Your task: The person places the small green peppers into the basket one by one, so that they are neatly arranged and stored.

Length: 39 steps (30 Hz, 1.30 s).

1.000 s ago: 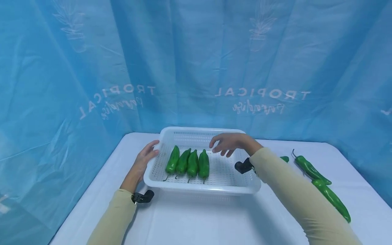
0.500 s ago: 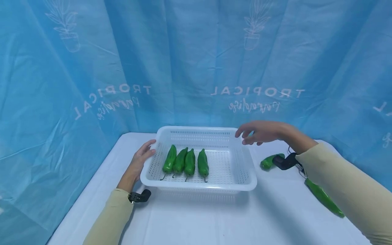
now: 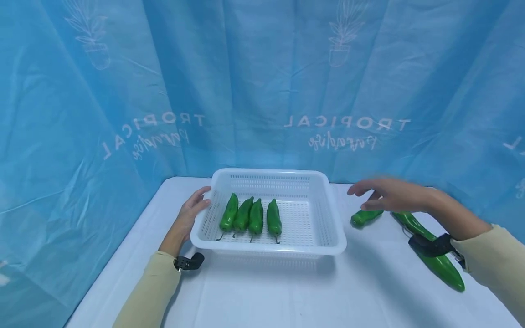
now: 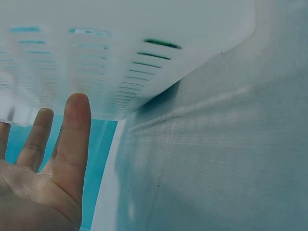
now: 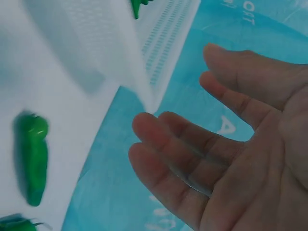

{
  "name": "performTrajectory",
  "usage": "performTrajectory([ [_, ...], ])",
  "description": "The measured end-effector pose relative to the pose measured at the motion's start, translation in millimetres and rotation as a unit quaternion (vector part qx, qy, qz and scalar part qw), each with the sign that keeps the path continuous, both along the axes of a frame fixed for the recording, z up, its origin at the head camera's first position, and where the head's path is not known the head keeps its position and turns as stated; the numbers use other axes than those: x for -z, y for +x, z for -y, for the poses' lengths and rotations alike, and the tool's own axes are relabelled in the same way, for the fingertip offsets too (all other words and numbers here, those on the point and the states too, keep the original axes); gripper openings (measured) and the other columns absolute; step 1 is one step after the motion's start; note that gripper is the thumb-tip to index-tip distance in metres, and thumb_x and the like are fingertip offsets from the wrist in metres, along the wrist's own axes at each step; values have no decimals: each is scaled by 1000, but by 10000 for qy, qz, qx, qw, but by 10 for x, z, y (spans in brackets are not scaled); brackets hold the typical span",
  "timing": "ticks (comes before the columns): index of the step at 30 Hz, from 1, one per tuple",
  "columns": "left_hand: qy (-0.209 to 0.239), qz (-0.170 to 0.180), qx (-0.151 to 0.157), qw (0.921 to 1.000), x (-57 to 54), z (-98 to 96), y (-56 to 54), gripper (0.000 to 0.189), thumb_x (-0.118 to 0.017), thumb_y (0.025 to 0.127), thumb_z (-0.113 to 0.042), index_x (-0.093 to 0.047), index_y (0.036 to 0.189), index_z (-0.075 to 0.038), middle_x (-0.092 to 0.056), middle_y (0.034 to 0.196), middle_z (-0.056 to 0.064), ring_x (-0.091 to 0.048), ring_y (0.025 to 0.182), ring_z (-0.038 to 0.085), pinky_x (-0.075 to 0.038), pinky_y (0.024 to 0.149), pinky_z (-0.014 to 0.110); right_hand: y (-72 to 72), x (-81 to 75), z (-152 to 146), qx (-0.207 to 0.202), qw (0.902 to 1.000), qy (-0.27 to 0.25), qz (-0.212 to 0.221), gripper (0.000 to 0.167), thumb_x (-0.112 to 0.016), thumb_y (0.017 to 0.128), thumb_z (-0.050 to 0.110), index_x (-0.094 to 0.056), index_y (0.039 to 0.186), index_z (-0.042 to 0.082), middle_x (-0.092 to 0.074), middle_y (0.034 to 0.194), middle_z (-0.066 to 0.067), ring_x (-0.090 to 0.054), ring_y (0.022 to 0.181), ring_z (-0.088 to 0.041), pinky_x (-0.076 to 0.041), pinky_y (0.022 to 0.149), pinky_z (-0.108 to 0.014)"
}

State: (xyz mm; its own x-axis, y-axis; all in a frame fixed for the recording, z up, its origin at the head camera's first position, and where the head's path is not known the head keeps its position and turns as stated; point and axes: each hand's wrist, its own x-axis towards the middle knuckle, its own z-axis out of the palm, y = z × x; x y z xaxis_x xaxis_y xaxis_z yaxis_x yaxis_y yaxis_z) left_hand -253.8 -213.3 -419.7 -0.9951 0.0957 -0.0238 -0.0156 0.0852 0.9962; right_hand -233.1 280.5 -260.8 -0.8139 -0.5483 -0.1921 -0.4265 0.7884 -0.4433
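Note:
A white plastic basket (image 3: 268,249) with slotted walls stands on the table. Several green peppers (image 3: 274,218) lie side by side in its left and middle part, stems toward the front. My left hand (image 3: 189,216) rests against the basket's left wall with fingers extended; the left wrist view shows its fingers (image 4: 72,144) straight beside the slots. To the right of the basket, my right hand (image 3: 395,193) hovers above a short green pepper (image 3: 362,219), fingers spread and loosely bent, holding nothing. That same pepper (image 5: 33,163) lies apart from the hand in the right wrist view.
Farther right, a long green pepper (image 3: 445,272) and another pepper (image 3: 412,222) lie partly behind my right wrist and its black band (image 3: 430,246). A white cloth covers the table (image 3: 262,296). Blue printed curtains (image 3: 262,91) hang at the back and sides.
My right hand has moved from over the basket to the right, past its rim, and now hovers over the short pepper. My left hand stays at the basket's left side.

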Motion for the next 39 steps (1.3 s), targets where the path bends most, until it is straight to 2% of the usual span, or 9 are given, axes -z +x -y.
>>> performTrajectory([
  [2,-15,-3,13,10000,-5,-6,-10,60,-49,102,-36,-25,156,-27,-29,163,9,-42,142,43,-51,104,52,84,65,-150,51,10000,42,-11,47,-65,95,29,-55,137,10,-58,138,-18,-63,118,-35,-60,85,-48],
  [7,-48,52,41,10000,-21,-21,-36,60,-50,102,-37,-26,156,-28,-30,163,9,-44,141,42,-51,103,52,293,237,-582,377,9987,344,-1,51,-64,95,34,-53,140,11,-60,137,-15,-67,107,-17,-59,77,-28],
  [9,-90,58,16,9999,-32,-22,-33,60,-50,102,-38,-26,156,-28,-30,163,9,-44,141,42,-51,103,53,369,295,-750,582,9972,459,50,53,-64,96,34,-51,141,9,-59,137,-17,-67,103,-16,-58,74,-25],
  [13,-165,44,-43,9998,-54,-13,-12,61,-50,101,-39,-26,156,-29,-29,163,8,-43,141,42,-51,103,53,486,391,-1045,961,9932,629,168,56,-62,97,30,-47,141,0,-55,135,-27,-66,103,-27,-60,74,-39],
  [15,-181,41,-49,9998,-56,-4,-6,61,-50,101,-39,-26,156,-29,-28,164,7,-43,142,42,-51,103,53,534,435,-1172,1119,9911,711,123,57,-62,97,28,-45,141,-3,-54,134,-31,-65,101,-30,-60,73,-45],
  [18,-165,69,-55,9998,-49,13,2,60,-50,101,-38,-26,156,-29,-28,164,7,-43,142,41,-51,104,52,589,511,-1334,1199,9898,770,-57,56,-62,97,25,-44,140,-6,-54,131,-34,-66,98,-32,-60,72,-48],
  [28,-119,76,-71,9999,-12,7,9,60,-49,102,-37,-25,156,-27,-26,165,8,-41,143,42,-48,105,55,614,798,-1574,1537,9858,655,191,61,-62,97,27,-42,142,-7,-51,134,-37,-65,99,-32,-59,73,-51],
  [34,-94,131,-93,9998,2,1,-2,61,-51,101,-37,-26,156,-28,-27,165,7,-42,143,42,-49,105,54,629,925,-1631,1635,9840,700,58,57,-68,91,19,-48,138,-6,-51,135,-36,-67,98,-34,-61,74,-48],
  [39,-108,136,-111,9998,9,0,-7,61,-51,101,-38,-26,156,-28,-28,164,7,-43,142,41,-50,104,52,649,1029,-1639,1812,9796,871,21,55,-71,88,15,-50,134,-7,-50,132,-39,-66,95,-36,-61,73,-50],
])
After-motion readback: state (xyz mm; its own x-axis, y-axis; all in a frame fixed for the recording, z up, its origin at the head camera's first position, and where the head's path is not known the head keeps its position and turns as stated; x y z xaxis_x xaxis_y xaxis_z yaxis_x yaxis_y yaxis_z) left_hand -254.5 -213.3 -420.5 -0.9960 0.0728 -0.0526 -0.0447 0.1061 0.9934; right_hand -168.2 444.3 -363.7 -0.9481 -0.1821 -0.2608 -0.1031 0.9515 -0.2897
